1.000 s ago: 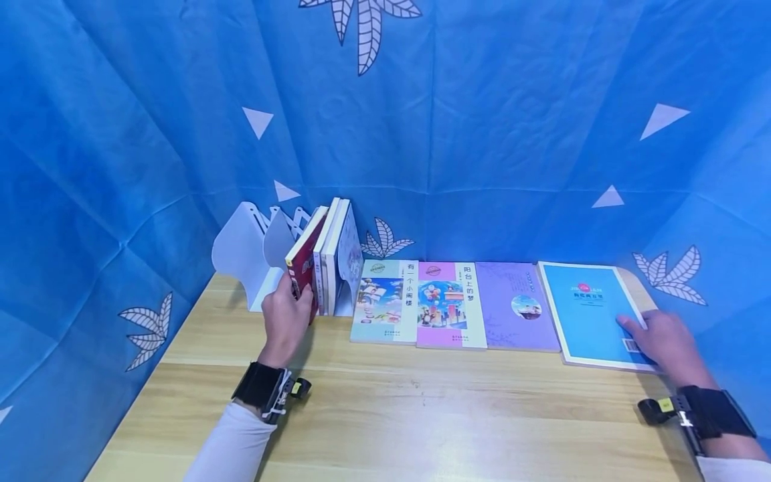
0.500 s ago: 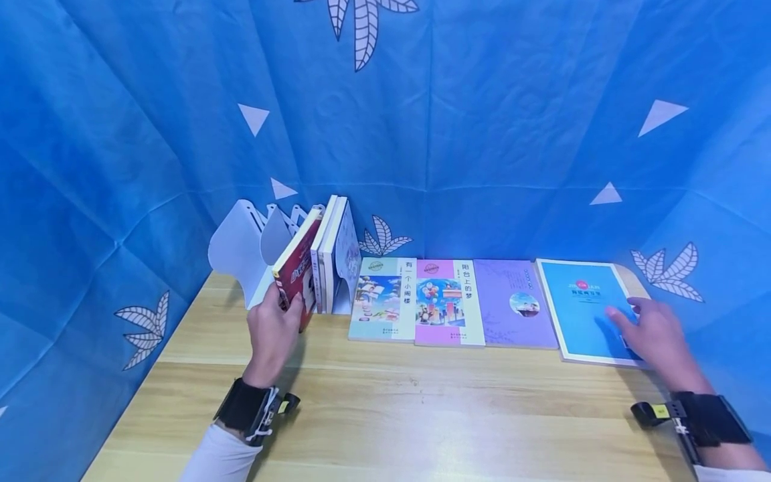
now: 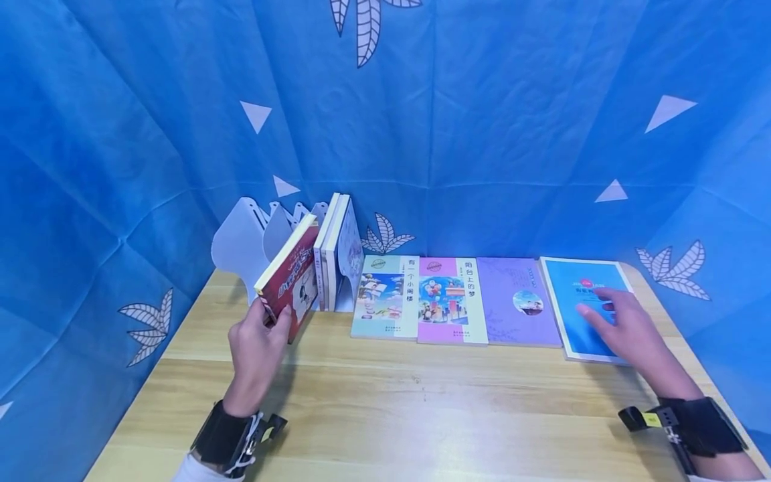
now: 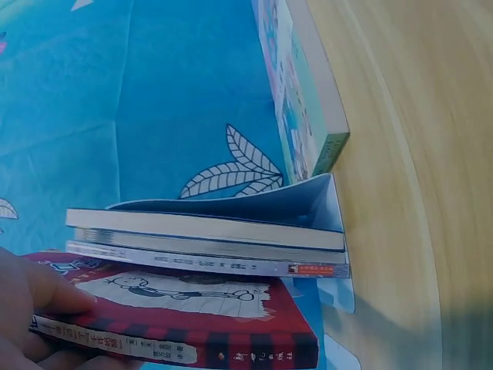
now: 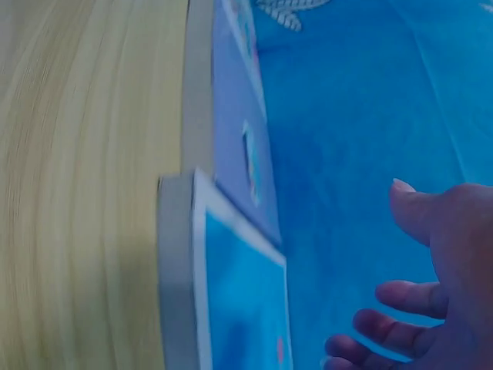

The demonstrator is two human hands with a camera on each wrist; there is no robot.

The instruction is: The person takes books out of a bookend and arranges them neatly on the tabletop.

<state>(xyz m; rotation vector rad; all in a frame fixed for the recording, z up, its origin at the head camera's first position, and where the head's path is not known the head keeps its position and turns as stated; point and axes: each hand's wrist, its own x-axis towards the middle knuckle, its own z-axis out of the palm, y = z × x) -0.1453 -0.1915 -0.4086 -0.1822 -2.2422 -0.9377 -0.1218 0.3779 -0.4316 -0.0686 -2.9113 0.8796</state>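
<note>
My left hand (image 3: 258, 351) grips a red paperback book (image 3: 294, 289) by its lower spine edge, thumb on the cover. The book leans in front of a white metal bookend rack (image 3: 237, 244). Several pale books (image 3: 330, 274) stand upright in the rack's right end, just right of the red one. In the left wrist view the red book (image 4: 254, 327) shows its checkered spine and a cartoon figure on torn white paper. Over a light-blue book (image 3: 563, 278) lying flat, my right hand (image 3: 632, 338) hovers with spread fingers, holding nothing, as the right wrist view also shows.
Left of the blue book, a purple book (image 3: 512, 328), a pink book (image 3: 442, 335) and a green book (image 3: 385, 328) lie flat in a row on the wooden table (image 3: 421, 415). A blue patterned curtain (image 3: 494, 134) hangs close behind them.
My left hand has drawn the red book out toward me and left, away from the upright books. My right hand has left the blue book's right edge and moved left above it.
</note>
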